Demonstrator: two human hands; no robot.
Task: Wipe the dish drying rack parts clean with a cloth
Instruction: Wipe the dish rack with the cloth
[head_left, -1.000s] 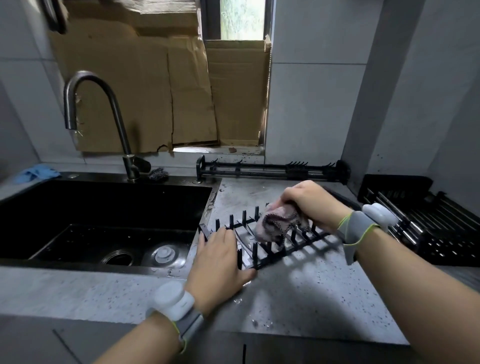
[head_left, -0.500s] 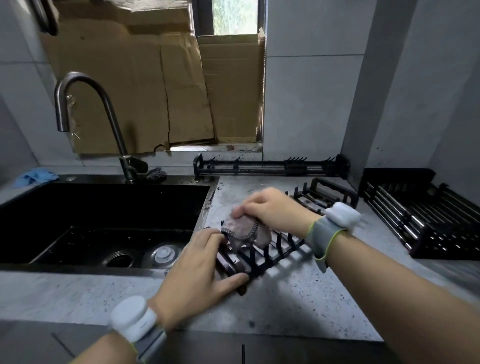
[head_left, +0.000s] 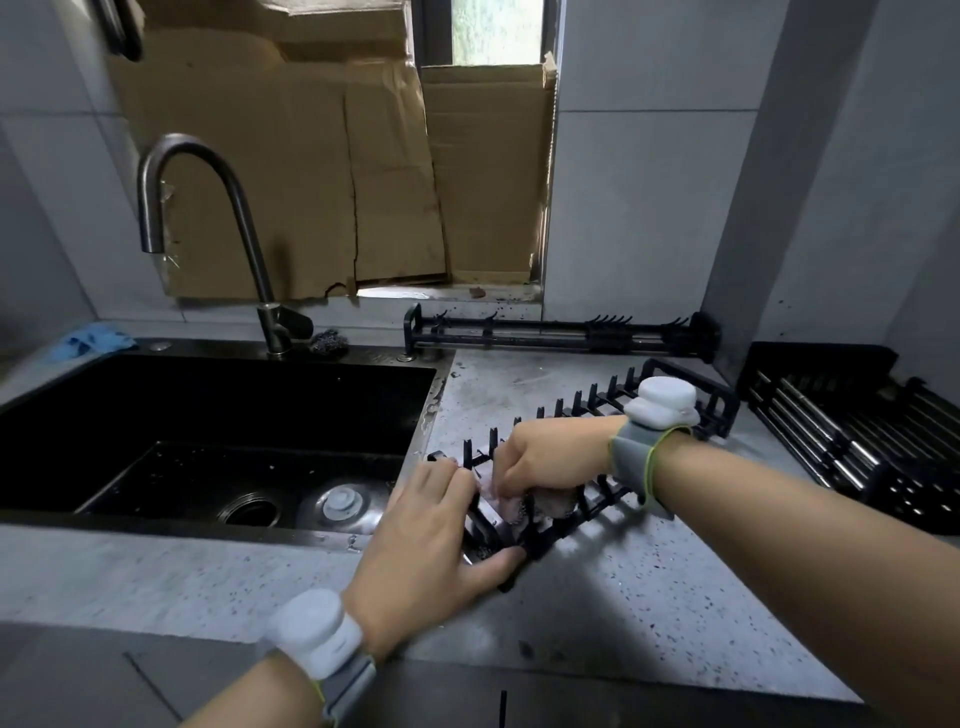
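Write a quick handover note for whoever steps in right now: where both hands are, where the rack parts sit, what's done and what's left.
Left hand: fingers lie over the near end of the black pronged plate-rack insert, thumb against its front edge, steadying it on the speckled grey countertop.
Right hand: grips the pinkish-grey wiping cloth, pressed onto the prongs near the left hand.
Other parts: long black rail frame against the back wall; black slatted drying tray at far right.
Done: cannot tell how much is clean.
Left: likely the insert's far end, then the rail frame and tray.
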